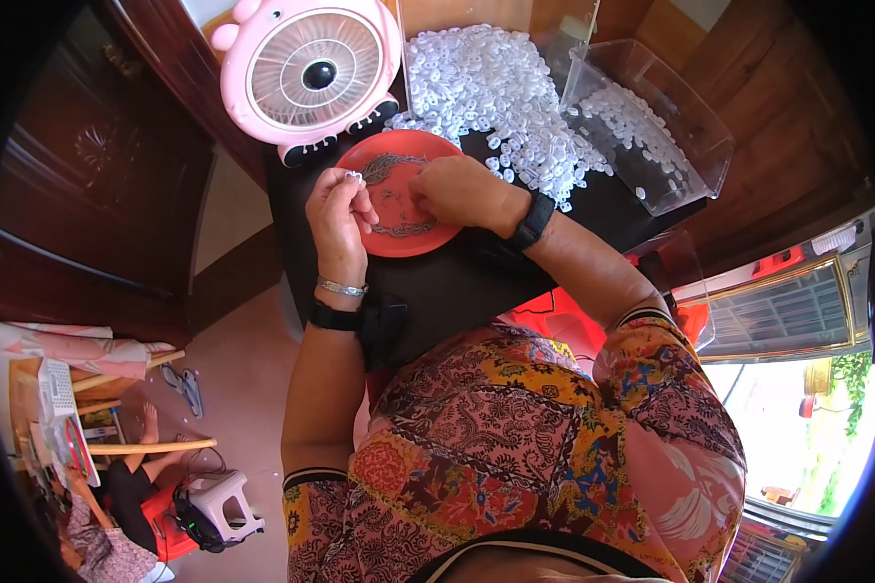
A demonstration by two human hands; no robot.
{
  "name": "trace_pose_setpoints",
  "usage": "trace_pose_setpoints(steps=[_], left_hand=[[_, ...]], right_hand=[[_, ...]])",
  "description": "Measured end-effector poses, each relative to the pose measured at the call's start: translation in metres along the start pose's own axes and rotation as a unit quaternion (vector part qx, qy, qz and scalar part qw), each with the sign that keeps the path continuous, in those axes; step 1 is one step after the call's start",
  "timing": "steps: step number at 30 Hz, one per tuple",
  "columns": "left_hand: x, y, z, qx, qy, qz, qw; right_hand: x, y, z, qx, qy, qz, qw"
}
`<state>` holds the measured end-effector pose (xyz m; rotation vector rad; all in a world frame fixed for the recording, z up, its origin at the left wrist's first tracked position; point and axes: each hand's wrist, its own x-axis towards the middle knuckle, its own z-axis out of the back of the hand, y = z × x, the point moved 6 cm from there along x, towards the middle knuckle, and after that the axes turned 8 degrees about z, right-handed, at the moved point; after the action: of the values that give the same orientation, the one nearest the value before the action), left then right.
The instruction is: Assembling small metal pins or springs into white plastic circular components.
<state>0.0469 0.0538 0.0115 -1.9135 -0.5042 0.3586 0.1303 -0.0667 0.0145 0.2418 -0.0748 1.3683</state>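
My left hand (337,216) is closed in a pinch over the left side of a round red plate (437,145). A small white plastic piece (354,176) shows at its fingertips. Thin grey metal pieces (403,230), like small pins or screws, lie in curved heaps around the inside of the plate. My right hand (462,194) reaches over the plate's right side, fingers bent together and pointing down at its middle. What those fingers hold, if anything, is hidden.
Behind the plate, a big pile of small white plastic pieces (486,83) spreads over the dark table (437,311). A clear plastic bin (695,146) at the right holds more. A pink animal-shaped fan (311,68) stands back left. Another person (117,544) sits at the lower left.
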Motion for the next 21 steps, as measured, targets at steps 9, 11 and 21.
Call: trace_pose_setpoints(steps=[9, 11, 21], left_hand=[[0.0, 0.002, -0.001, 0.018, -0.009, 0.01, 1.0], [0.0, 0.002, -0.001, 0.019, -0.011, 0.011, 1.0], [0.0, 0.006, -0.004, 0.033, 0.0, 0.02, 0.999]], right_hand=[[0.013, 0.001, -0.008, -0.08, 0.063, -0.013, 0.995], [0.011, -0.005, -0.005, -0.055, -0.009, -0.023, 0.998], [0.008, -0.035, 0.004, 0.428, -0.115, -0.083, 0.893]])
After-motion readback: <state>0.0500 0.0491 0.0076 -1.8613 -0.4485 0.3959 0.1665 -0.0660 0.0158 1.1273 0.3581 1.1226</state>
